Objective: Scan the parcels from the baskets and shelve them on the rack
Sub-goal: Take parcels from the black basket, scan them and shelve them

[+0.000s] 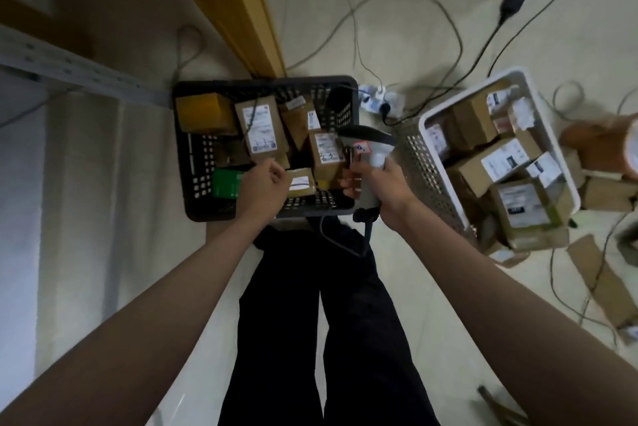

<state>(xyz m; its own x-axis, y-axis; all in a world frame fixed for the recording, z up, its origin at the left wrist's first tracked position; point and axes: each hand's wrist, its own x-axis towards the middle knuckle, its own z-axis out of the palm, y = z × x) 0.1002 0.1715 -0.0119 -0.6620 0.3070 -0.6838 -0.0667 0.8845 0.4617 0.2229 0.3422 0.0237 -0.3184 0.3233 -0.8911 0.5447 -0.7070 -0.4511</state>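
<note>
Parcels [259, 129] fill black basket [193, 156] on floor. Left hand [264, 186] hovers over them, fingers loosely curled, grip holding nothing. Right hand [374, 180] grips scanner [371, 149].

No text can be read anywhere; the picture is too blurred. White shipping labels with dark print sit on the brown parcels in the black basket [266, 87], the clearest on a tall parcel [259, 129], and on the parcels in the white basket [431, 163], such as the large box [497, 161], but their lines and barcodes stay illegible. A small red-and-white sticker [362, 148] on the scanner [371, 156] carries marks that cannot be made out either.
</note>
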